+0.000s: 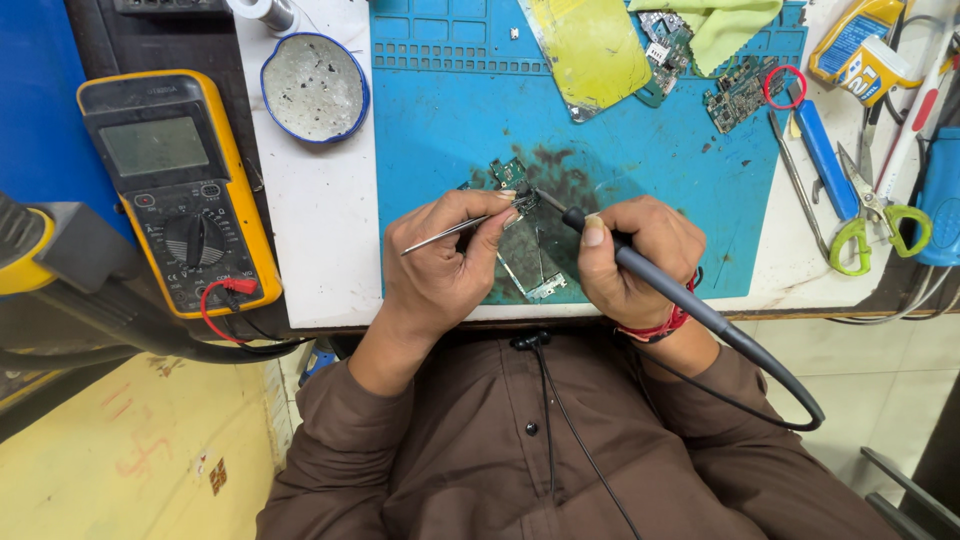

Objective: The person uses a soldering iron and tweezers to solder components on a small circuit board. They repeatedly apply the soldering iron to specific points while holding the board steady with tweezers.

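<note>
Yellow-blue packets beyond right hand

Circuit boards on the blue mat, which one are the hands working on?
The board at the mat's near middle, under tweezers and soldering iron; the other boards lie untouched at the far edge.

Circuit board mostly hidden under fingers of left hand and behind right hand; tweezers tip lost at the left fingertips, and whatever it pinches is too small to tell. Soldering iron tip just past the right thumb is too small to tell if it touches the board, its grip buried in the right fingers. Far from the fingers, cut by picture edges: yellow sheet and green cloth at top, blue case at right.
</note>
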Demonstrator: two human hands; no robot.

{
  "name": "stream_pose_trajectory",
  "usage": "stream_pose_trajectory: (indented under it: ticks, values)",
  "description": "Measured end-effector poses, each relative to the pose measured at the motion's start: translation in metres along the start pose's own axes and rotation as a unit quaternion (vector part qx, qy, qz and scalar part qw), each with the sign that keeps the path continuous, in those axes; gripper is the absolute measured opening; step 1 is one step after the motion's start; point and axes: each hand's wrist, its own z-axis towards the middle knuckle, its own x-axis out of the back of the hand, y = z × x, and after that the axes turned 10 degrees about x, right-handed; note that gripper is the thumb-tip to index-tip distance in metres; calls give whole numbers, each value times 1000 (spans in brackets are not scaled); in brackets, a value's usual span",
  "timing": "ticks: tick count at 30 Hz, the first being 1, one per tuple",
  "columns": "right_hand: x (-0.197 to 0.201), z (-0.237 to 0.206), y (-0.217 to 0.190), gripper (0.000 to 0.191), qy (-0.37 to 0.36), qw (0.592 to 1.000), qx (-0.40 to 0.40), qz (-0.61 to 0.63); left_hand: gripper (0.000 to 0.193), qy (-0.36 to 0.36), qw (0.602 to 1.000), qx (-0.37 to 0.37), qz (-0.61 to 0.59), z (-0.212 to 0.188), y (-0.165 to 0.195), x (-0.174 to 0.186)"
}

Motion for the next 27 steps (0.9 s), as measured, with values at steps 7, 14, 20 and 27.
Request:
stream_pose_trajectory:
  ticks: [7,14,20,27]
  values:
    - [2,-4,-1,14,11,999,-36,-9,11,5,1000,-9,9,0,0,-1]
    - [2,-3,-2,17,12,999,-51,0,11,8,999,-1,-32,0,0,0]
    - [3,0,-2,17,-5,999,-35,10,12,8,1000,4,-12,-1,-1,0]
    - [0,2,-1,14,2,1000,-25,11,11,8,1000,9,-14,0,-1,-1]
